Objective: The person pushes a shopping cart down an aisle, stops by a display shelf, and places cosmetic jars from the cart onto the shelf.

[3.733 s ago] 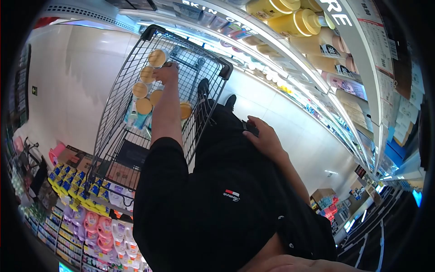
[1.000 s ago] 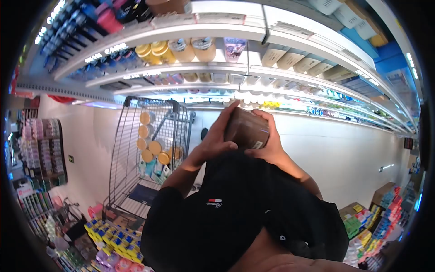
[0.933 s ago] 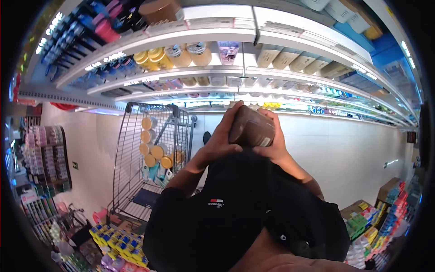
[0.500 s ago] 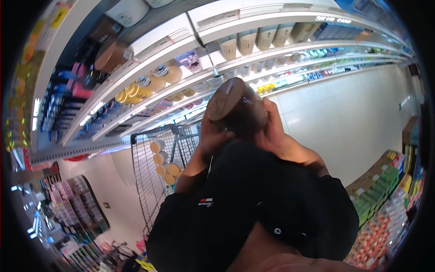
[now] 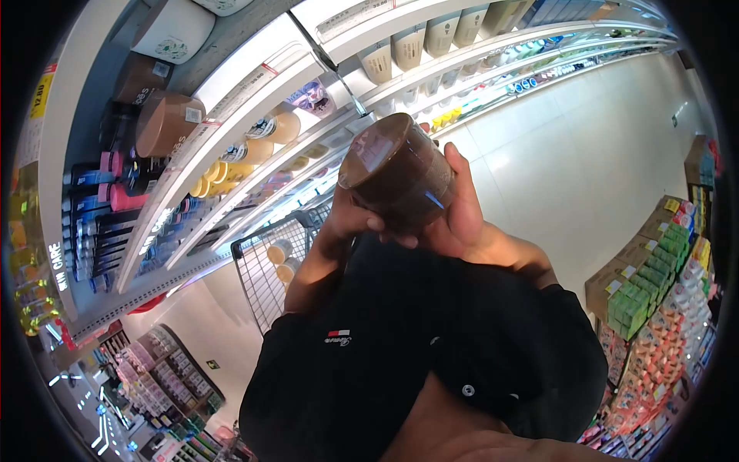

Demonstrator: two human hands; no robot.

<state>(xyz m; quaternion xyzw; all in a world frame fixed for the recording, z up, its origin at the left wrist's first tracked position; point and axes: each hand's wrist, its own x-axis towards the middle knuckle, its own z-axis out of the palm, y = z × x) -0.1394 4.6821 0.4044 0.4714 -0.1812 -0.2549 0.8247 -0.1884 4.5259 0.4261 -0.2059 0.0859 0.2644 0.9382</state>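
Note:
A large brown jar (image 5: 419, 181) with a round lid is held in front of my chest, tilted so the lid points up and left. A pale label (image 5: 375, 152) sits on the lid. My left hand (image 5: 350, 219) closes around the jar's lower left side, thumb across its front. On the other side my right hand (image 5: 462, 215) grips it, fingers partly hidden behind the jar. Similar brown jars (image 5: 168, 123) stand on the shelf at the left.
Lit store shelves (image 5: 254, 100) with bottles and tubs curve along the left and top. A wire shopping cart (image 5: 265, 296) with light-lidded jars (image 5: 280, 251) is at my left. Stacked green packs (image 5: 643, 289) in cartons stand at the right, beyond the tiled floor (image 5: 570, 177).
The jar has turned a little in my hands, so the label on its lid shows more plainly. My view has shifted, and less of the cart is seen.

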